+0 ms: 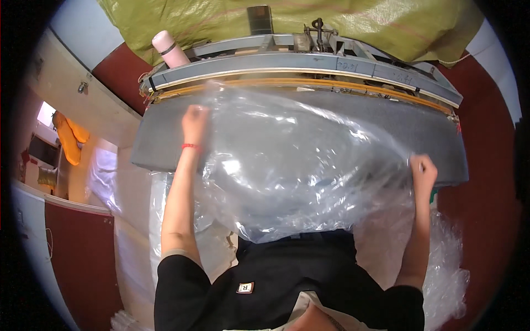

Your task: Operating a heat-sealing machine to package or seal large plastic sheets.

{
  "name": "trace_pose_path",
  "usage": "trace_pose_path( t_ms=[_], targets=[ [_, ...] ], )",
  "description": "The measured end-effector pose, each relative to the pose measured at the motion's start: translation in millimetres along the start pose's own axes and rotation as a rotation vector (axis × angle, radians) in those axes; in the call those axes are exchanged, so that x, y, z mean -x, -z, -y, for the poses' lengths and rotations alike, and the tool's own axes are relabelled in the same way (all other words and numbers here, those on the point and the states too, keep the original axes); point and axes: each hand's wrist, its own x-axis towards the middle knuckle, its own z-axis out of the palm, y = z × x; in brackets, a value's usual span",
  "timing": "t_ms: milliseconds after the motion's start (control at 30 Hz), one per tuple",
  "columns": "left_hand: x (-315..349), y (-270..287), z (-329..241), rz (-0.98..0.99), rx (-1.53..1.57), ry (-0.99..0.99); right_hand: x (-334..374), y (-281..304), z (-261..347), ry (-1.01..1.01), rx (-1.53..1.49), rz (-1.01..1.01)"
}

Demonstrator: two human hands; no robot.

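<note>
A large clear plastic sheet (pixel 287 160), perhaps a bag, hangs stretched between my two hands over a grey padded bench (pixel 149 138). My left hand (pixel 195 126), with a red string at its wrist, is closed on the sheet's left side; it is slightly blurred. Lower and farther right, my right hand (pixel 423 171) is closed on the other side of the sheet. Light glints off the creases, and the near edge droops against the front of my black clothes. Whether the plastic has one layer or two, I cannot tell.
Behind the bench runs a grey metal frame (pixel 254 63) with orange strips and a dark clamp (pixel 318 34). A pink bottle (pixel 169 49) stands at its left end. Yellow-green woven sheeting (pixel 364 22) covers the back. More clear plastic (pixel 444 270) lies at lower right. An open doorway is at left.
</note>
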Motion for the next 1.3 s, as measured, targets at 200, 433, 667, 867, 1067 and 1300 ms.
trace_pose_path(
  t_ms=[200, 433, 667, 867, 1067, 1300],
  targets=[
    [67.7, -11.5, -87.4, 0.343, 0.640, 0.193, 55.9, 81.3, -3.1, 0.025, 0.661, 0.923],
    [119.2, -15.1, -113.8, 0.588, 1.017, 0.149, -36.6, -35.5, 172.2, 0.499, -0.239, 0.536],
    [149.2, -42.7, -115.0, 0.483, 0.806, -0.068, -72.0, -146.0, 248.1, 0.637, -0.509, 0.585],
    [208.2, -72.5, -111.9, 0.568, 0.959, 0.026, -69.6, -141.9, 237.8, 0.442, -0.728, 0.589],
    [192.1, -16.9, -137.9, 1.362, 0.342, -0.870, -75.0, -104.1, 219.8, 0.303, -0.943, 0.359],
    [139.4, -41.0, -115.9, -0.130, 0.139, -0.765, -66.1, -63.0, 230.0, 0.346, -0.979, 0.222]
  ],
)
